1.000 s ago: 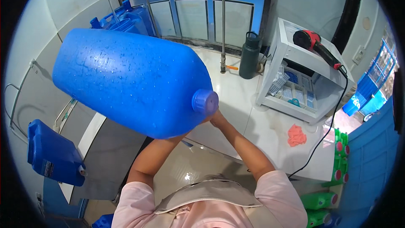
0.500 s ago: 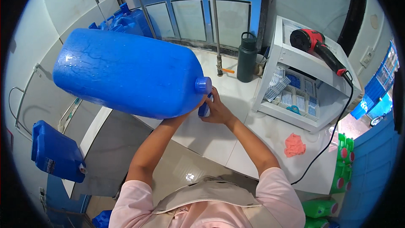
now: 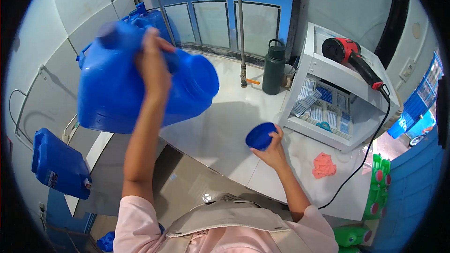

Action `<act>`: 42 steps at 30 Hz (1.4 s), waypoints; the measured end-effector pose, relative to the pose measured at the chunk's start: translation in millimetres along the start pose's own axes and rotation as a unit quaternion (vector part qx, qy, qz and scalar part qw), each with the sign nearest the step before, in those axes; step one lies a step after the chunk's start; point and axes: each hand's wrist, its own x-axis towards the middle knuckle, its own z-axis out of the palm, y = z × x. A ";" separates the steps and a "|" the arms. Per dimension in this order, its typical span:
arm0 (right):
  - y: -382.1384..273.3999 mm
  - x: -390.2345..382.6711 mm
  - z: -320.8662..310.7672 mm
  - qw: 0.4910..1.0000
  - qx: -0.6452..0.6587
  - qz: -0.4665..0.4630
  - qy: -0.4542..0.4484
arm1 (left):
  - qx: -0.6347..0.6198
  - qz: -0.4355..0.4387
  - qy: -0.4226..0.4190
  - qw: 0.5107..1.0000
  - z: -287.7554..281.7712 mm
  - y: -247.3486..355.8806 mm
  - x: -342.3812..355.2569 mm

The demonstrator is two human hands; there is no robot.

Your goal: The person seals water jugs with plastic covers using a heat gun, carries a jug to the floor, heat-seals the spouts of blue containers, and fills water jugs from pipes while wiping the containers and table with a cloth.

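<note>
My left hand (image 3: pixel 153 63) is closed around the top handle of a big blue plastic water jug (image 3: pixel 122 96), which is tilted above the counter at the left. The jug's small capped spout (image 3: pixel 108 35) is at its upper left. A wide round blue neck (image 3: pixel 205 76) sticks out at the right; whether it is open or covered I cannot tell. My right hand (image 3: pixel 272 152) grips a wide, round blue cap (image 3: pixel 260 136) by its edge, apart from the jug and over the white counter, its hollow side showing.
A dark green bottle (image 3: pixel 273 68) stands behind the counter's middle, beside a pipe with an orange valve handle (image 3: pixel 253 82). The white shelf unit (image 3: pixel 323 136) carries a red-black heat gun (image 3: pixel 349 49). A pink cloth (image 3: pixel 324 165) lies near its cord. Another blue jug (image 3: pixel 61 164) is at the left.
The jug has turned and moved left, and my left hand now shows on its handle. My right hand has drawn away from the jug to the right with the wide cap.
</note>
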 end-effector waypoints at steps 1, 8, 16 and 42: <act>4.7 -13.7 -6.4 1.000 -0.003 -0.001 0.001 | -0.176 -0.034 -0.004 0.984 -8.3 5.7 20.6; -11.3 -47.0 -29.5 0.983 -0.167 0.056 -0.055 | -0.367 -0.258 -0.037 0.893 -36.7 -12.5 99.1; 33.3 79.5 25.9 0.979 0.136 0.148 0.040 | -0.274 -0.473 -0.231 0.805 59.6 -77.6 115.3; 57.2 223.8 98.1 0.801 0.547 0.242 0.015 | -0.281 -0.511 -0.379 0.719 93.6 -157.3 155.2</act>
